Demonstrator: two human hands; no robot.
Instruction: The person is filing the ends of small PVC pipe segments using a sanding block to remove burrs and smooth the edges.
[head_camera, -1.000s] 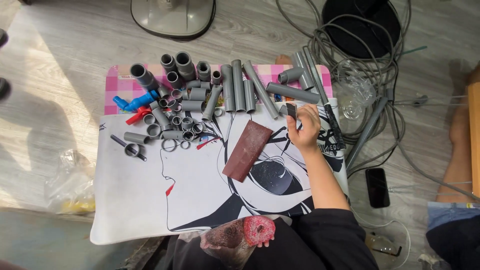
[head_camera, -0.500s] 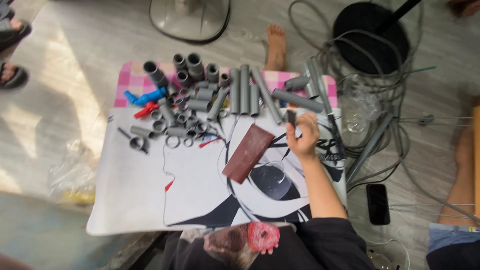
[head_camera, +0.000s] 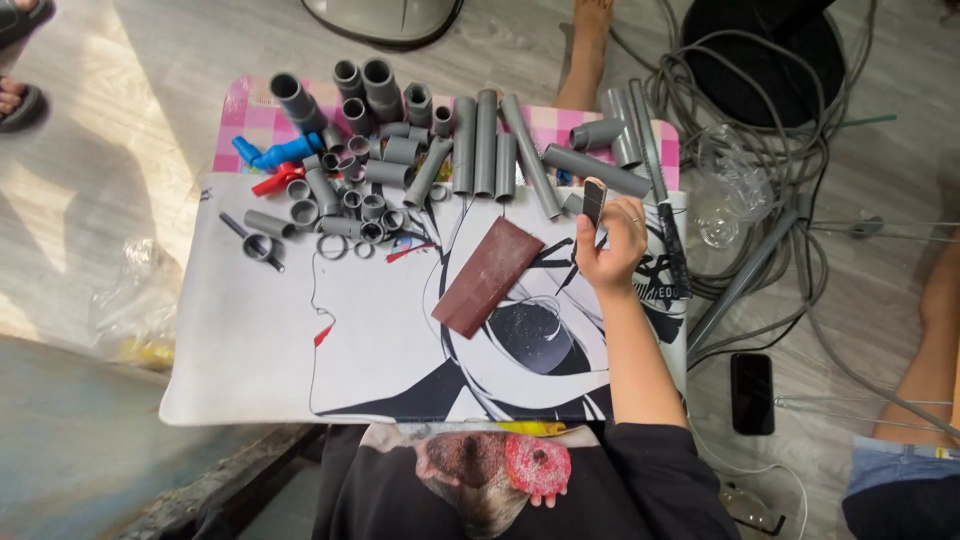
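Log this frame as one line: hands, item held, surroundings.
right hand: holds small dark tool upright | left hand: out of view | nearby: brown sandpaper sheet, grey pipe pieces on printed mat

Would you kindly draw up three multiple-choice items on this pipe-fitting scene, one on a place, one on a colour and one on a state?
1. Where does the brown sandpaper sheet lie?
A. on the printed mat
B. on the wooden floor
C. on top of the phone

2. What colour are the long pipes at the far edge of the mat?
A. white
B. grey
C. green

3. What is the right hand doing?
A. resting flat and empty
B. gripping the phone
C. holding a small dark strip upright

Answers: 1 A, the sheet rests on the mat, left of the hand. 2 B, they are grey like the fittings beside them. 3 C, the fingers pinch the strip, its end pointing towards the pipes.
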